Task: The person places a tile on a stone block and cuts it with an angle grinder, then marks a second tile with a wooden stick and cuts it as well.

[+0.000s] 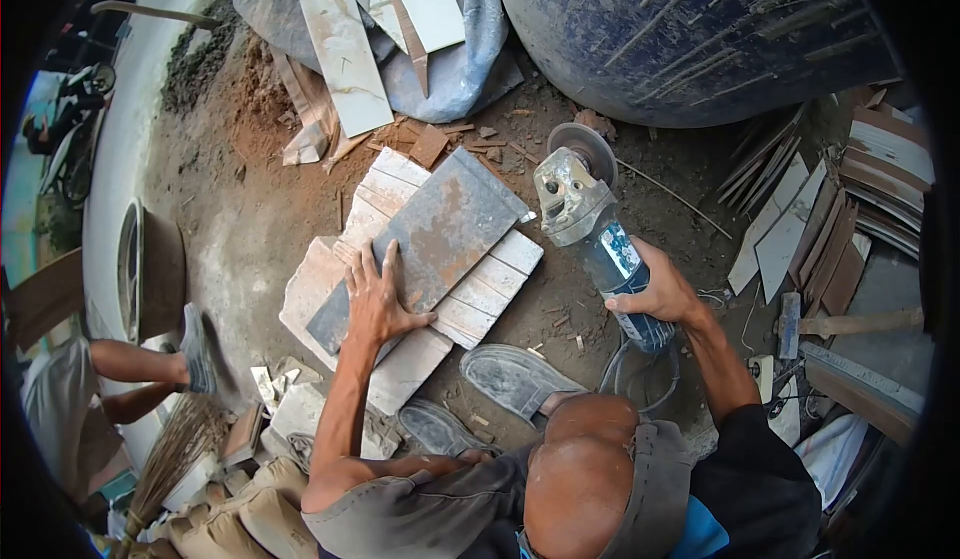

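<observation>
My left hand (pixel 374 294) lies with spread fingers on a dark grey tile (pixel 455 214) smeared with reddish-brown dust. Beneath that tile are pale, scored slabs (pixel 500 284), stacked at an angle on the ground. In my right hand (pixel 655 294) is a blue angle grinder (pixel 622 259), my fingers wrapped round its body. The grinder's metal head and disc (pixel 590 149) point away from me, to the right of the tile's far corner. Its cord (pixel 665 389) loops down near my shoe.
A large dark blue drum (pixel 690 39) stands at the far right. White marbled tiles (pixel 345 54) lean on a covered heap at the back. Cut tiles (pixel 790 219) are stacked on the right. At left are a bucket (pixel 155 269), a broom (pixel 170 449) and another person's leg (pixel 140 364).
</observation>
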Tool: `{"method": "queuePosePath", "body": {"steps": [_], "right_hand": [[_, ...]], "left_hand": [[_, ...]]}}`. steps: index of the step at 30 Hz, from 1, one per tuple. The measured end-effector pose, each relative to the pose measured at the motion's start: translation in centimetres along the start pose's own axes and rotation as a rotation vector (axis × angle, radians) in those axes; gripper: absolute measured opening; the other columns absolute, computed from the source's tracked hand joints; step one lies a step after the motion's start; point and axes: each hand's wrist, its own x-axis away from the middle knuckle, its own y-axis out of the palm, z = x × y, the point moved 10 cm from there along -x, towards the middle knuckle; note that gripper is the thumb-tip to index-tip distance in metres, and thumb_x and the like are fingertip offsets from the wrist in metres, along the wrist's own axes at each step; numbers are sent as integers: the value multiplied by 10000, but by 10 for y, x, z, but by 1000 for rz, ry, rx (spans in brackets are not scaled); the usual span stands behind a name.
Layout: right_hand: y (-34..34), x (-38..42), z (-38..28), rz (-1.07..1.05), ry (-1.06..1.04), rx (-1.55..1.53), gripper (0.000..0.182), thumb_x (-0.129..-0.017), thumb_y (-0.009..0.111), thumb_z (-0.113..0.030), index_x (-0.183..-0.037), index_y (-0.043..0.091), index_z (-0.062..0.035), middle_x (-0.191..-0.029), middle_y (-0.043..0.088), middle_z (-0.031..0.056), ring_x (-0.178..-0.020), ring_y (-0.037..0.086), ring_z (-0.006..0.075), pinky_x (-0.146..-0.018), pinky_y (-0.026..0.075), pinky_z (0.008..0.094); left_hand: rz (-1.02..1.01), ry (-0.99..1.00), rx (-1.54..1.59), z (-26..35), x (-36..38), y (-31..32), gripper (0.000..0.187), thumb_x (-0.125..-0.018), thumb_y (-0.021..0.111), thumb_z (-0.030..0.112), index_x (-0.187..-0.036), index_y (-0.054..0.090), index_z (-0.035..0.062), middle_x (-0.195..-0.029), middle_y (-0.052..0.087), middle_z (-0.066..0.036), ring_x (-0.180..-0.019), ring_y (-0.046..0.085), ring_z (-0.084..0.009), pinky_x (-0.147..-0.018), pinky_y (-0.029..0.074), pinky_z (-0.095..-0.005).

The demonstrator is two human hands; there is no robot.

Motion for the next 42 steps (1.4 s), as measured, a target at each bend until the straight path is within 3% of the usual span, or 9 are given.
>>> {"method": "queuePosePath", "body": {"steps": [37,42], "right_hand": [[13,-14,0,27,23,125,643,-589,784,-310,-1082,526,11,-915,577,61,-828,548,151,-756,447,290],[28,-30,-9,66,69,260,632,-578,784,-315,-1054,532,17,-873,596,107,-783,568,181,-723,463,316]], "left_hand": [[-27,-13,-9,0,0,2,1240,-430,840,504,-1443,229,132,-1421,184,-321,-1302,209,-498,-1066,160,-583],[-26,4,-31,0,1,3,1242,-436,825,536,-1446,226,135,-1410,193,-325,-1298,214,-496,-1060,162,-583]]}}
